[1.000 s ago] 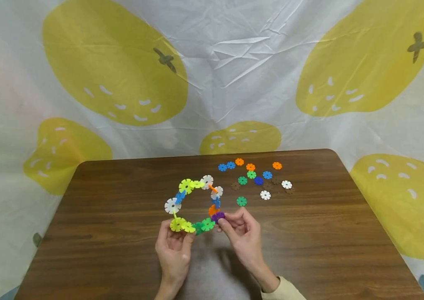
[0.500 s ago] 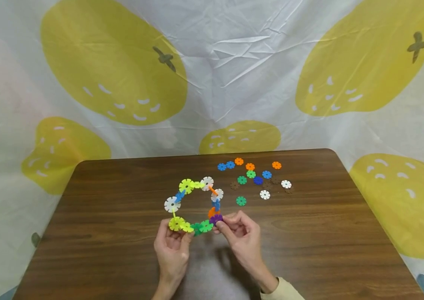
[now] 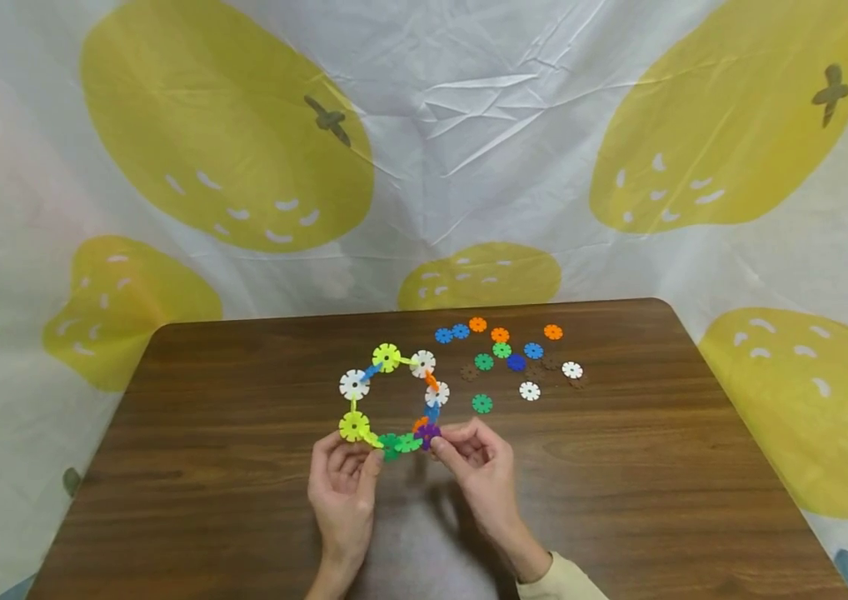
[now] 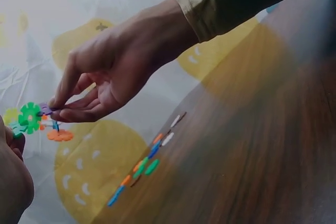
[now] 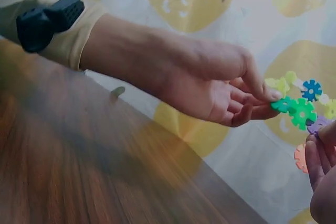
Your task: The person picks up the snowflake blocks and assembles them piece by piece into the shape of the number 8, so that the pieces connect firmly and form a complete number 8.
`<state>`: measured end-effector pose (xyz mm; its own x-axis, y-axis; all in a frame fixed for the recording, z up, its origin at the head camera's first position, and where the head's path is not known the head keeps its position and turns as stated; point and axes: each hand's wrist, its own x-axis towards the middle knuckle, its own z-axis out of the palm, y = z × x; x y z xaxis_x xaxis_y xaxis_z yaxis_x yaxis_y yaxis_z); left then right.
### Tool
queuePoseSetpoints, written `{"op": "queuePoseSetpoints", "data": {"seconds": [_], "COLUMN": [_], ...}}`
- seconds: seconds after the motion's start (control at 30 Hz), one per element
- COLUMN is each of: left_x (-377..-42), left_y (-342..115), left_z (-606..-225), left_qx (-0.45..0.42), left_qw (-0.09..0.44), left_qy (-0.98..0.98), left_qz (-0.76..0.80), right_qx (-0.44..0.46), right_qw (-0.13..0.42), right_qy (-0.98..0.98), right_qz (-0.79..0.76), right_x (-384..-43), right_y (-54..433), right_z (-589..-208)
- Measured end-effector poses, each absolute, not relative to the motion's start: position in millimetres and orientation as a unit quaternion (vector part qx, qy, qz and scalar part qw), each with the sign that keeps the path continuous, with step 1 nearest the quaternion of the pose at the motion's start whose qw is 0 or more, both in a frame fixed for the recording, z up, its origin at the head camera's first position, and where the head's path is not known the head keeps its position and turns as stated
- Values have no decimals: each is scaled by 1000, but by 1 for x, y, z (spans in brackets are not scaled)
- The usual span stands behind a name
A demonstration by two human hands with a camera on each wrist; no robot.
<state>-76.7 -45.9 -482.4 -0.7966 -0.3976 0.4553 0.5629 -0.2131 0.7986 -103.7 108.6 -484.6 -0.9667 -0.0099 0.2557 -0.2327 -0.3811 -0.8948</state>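
Observation:
A ring of interlocking notched plastic discs [image 3: 354, 385] in white, yellow, blue, orange, green and purple is held above the table in the head view. My left hand [image 3: 345, 490] pinches a dark green disc [image 5: 282, 104] low on the ring, between thumb and fingers. On the ring's near right, my right hand [image 3: 486, 479] pinches the purple disc [image 3: 427, 436]. The light green disc [image 5: 303, 114] lies between the two hands, against the purple one. An orange disc [image 4: 60, 135] hangs below the right fingertips in the left wrist view. Fingers partly hide the held discs.
Several loose discs lie to the right and behind the ring, among them a green disc [image 3: 482, 404], a white disc [image 3: 530, 391] and an orange disc [image 3: 553, 332]. Brown ones blend into the wooden table [image 3: 229, 467]. A fruit-patterned cloth [image 3: 424, 167] hangs behind the table's far edge.
The ring has tilted, its left side and far yellow disc rising in view. The right hand has shifted slightly left with the purple disc. Loose discs stay put.

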Motion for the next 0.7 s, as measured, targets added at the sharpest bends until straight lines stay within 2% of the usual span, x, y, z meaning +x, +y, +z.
{"op": "queuePoseSetpoints", "data": {"seconds": [0.1,0.23,0.33,0.7], "left_x": [-77,-78,-80,-80], "left_y": [-44,-37,-31,-34], "left_z": [-487,-492,-493,-491], "left_qx": [-64,-49,-38,6], "left_qw": [289,228,201,214], "left_qy": [-535,-552,-574,-612], "left_qz": [-792,-801,-793,-761], "right_qx": [81,46,43,105], "right_qw": [49,31,24,28], "right_qy": [-544,-534,-539,-629], "right_qz": [834,844,841,770], "right_x": [-103,-101,-99,-106], "right_y": [106,100,96,114], "right_z": [-484,-484,-486,-493]}}
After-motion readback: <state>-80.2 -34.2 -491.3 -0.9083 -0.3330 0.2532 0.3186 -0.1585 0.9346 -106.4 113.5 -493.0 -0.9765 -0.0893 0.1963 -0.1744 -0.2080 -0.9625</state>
